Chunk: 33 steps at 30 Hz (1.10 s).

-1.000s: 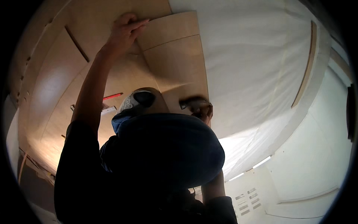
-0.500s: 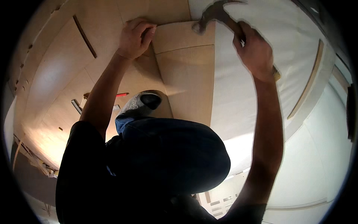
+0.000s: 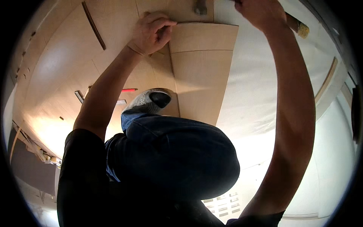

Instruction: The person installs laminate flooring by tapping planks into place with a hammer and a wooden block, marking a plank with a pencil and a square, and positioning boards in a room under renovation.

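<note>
Left fingers (image 3: 163, 24) curled at board (image 3: 202, 70), right fingers (image 3: 240, 6) gripping hammer (image 3: 200, 7)

A room being floored: wooden planks (image 3: 202, 70) partly cover white sheeting (image 3: 253, 79) (red pencil (image 3: 129, 90) lying about).

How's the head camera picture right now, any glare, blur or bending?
Head view: glare washes out the light-brown wooden floor panels at lower left and the wrinkled white sheet right of the knee; the dark metal hammer head at the top edge looks blurred; black sleeves lose detail; fisheye distortion bows straight edges.
</note>
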### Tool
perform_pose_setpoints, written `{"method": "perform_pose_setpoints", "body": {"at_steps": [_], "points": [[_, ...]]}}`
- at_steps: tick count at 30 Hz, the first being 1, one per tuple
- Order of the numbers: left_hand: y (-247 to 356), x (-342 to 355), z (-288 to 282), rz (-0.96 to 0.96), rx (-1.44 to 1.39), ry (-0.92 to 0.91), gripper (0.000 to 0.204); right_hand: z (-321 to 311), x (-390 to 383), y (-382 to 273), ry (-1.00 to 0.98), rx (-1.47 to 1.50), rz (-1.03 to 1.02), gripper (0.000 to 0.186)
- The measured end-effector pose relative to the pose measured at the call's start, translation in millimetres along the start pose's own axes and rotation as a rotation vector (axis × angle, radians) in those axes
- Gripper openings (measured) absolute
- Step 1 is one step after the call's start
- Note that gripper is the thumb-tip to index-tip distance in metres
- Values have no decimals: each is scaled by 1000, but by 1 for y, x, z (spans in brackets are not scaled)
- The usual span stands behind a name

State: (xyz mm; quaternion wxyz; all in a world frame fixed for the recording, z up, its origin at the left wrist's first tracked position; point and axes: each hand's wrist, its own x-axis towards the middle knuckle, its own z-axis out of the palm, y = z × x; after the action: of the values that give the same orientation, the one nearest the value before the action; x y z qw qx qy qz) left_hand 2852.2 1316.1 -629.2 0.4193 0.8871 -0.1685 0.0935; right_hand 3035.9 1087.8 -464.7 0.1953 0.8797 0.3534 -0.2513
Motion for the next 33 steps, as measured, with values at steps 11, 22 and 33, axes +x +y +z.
{"method": "perform_pose_setpoints", "body": {"at_steps": [11, 22, 33], "points": [[-4, -5, 4, 49, 81, 20, 15, 2, 8, 0, -28, 41, -58, 31], [6, 11, 6, 83, 71, 92, 16, -5, 0, 12, -129, 82, 41, 30], [9, 17, 5, 75, 97, 10, 16, 1, -21, 41, -128, 74, 113, 35]]}}
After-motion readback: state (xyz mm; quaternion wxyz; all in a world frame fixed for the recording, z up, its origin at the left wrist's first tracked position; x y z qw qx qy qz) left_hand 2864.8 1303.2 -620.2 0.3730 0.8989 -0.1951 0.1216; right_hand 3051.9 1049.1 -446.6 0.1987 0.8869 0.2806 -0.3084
